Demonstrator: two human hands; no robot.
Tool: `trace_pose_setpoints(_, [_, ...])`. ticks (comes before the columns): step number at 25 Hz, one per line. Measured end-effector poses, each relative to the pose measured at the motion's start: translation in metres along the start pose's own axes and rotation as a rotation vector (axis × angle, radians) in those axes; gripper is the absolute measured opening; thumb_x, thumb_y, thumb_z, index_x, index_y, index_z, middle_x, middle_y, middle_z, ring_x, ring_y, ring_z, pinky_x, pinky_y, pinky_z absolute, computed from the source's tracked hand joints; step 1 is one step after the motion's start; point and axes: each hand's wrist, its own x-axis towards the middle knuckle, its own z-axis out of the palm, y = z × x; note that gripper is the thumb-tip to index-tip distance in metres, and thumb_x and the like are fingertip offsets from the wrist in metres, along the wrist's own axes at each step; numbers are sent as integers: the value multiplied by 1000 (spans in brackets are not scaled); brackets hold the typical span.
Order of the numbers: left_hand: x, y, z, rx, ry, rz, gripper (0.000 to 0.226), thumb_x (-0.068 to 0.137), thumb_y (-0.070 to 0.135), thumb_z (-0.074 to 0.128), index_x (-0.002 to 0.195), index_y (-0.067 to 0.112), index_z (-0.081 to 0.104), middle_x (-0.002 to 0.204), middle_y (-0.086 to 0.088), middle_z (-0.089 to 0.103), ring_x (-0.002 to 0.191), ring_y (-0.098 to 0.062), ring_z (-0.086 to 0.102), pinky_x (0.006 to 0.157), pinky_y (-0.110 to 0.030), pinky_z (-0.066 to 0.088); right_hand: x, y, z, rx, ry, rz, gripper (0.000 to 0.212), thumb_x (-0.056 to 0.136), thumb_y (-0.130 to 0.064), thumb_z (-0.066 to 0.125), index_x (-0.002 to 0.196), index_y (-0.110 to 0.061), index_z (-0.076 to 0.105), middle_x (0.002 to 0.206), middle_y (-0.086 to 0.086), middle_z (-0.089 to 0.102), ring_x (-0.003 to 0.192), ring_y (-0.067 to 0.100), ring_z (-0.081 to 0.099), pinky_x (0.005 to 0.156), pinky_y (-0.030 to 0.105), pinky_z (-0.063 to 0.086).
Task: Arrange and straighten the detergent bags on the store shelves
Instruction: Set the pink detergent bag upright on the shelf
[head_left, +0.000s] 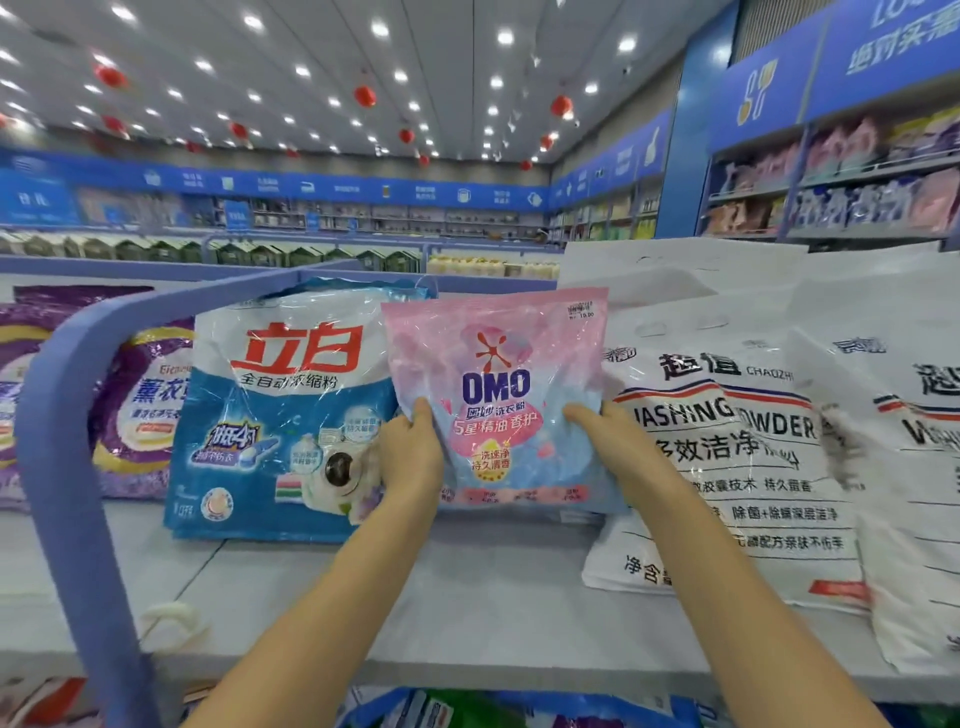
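Pink OMO bag (496, 374) pinched upright by left hand (410, 457) and right hand (615, 441); fingers hidden behind it.

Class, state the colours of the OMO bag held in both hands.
Pink at the top fading to light blue below, seen in the head view: OMO bag.

Both bare forearms reach forward and upward, drawing slightly together. The left hand (410, 460) grips the lower left edge of a pink-and-blue glossy plastic detergent bag (498, 358), its thumb lying on the front. The right hand (615, 441) grips the lower right edge, thumb on the front, fingers hidden behind.
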Motion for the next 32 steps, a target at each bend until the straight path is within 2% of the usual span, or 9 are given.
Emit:
trace_pose_setpoints(5, [2,-25,24,-65,45,10,41,100,30,34,63,13,43,64,-3,42,69,-19,44,64,-28,32,6,28,46,-326,414,-49,42,96,-42,39,120,-9,51,103,12,62,100,33,58,80,34,39])
trace_pose_setpoints(10, [17,-34,28,-263,97,-91,34,100,25,35,123,5,51,110,-11,54,99,-24,48,88,-33,37,20,36,43,-319,444,-125,39,95,-28,42,132,-13,40,116,8,61,99,31,59,78,34,41])
trace_pose_setpoints(16, [27,-36,28,-304,253,-125,35,101,32,32,113,10,57,115,-14,59,109,-31,54,91,-31,34,43,33,58,-162,593,-14,32,99,-28,35,122,-9,47,107,10,63,93,30,59,68,29,33])
trace_pose_setpoints(20, [28,-31,26,-337,275,-131,25,101,31,31,98,18,53,102,-6,56,96,-20,50,89,-29,31,50,39,61,-122,725,-53,30,99,-25,35,117,-10,54,101,12,66,83,28,57,64,29,34])
trace_pose_setpoints(22, [30,-35,25,-350,239,-123,29,100,33,31,108,16,54,112,-6,57,106,-24,53,97,-34,37,48,42,62,-126,733,-91,27,99,-22,36,117,-9,51,97,13,65,74,24,51,61,30,32])
trace_pose_setpoints(25, [34,-41,20,-223,119,-86,43,99,32,35,138,16,36,142,-10,41,128,-29,40,107,-39,32,36,44,61,-134,654,-246,25,94,-9,40,119,-9,41,99,3,57,74,21,52,52,28,34])
trace_pose_setpoints(27, [28,-44,15,-110,39,6,59,95,32,44,145,16,19,152,-9,25,138,-28,27,113,-40,24,27,39,58,-177,661,-469,34,87,-1,46,120,-8,40,111,3,51,91,12,48,69,12,39])
trace_pose_setpoints(30, [1,-53,5,1,-127,170,86,88,24,60,149,16,1,157,-3,2,145,-20,3,118,-37,8,37,10,53,-503,679,-876,38,83,-9,53,120,-8,45,117,11,53,107,19,43,96,26,32])
trace_pose_setpoints(32, [-14,-53,4,310,-177,472,86,85,27,64,149,17,7,157,-5,3,145,-20,3,115,-31,6,56,-22,52,-824,448,-944,42,87,-30,53,124,-11,47,119,10,57,111,25,45,100,34,28])
